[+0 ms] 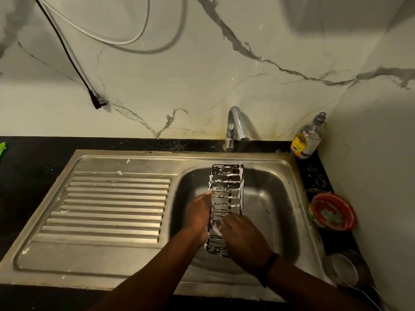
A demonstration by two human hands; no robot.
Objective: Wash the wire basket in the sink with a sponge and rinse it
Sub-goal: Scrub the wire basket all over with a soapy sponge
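A long black wire basket (226,189), streaked with white foam, hangs lengthwise over the steel sink (274,205). My left hand (198,213) grips its left long side near the middle. My right hand (243,237) lies over the near end of the basket, its fingers curled down onto the wires among white foam. The sponge is hidden under that hand, so I cannot tell whether it is there. No water runs from the tap (234,129).
A ribbed steel draining board (107,209) lies left of the basin. A dish-soap bottle (307,136) stands in the back right corner. On the right counter sit a red bowl (332,212) and a steel cup (347,269). A black plug (97,102) hangs on the wall.
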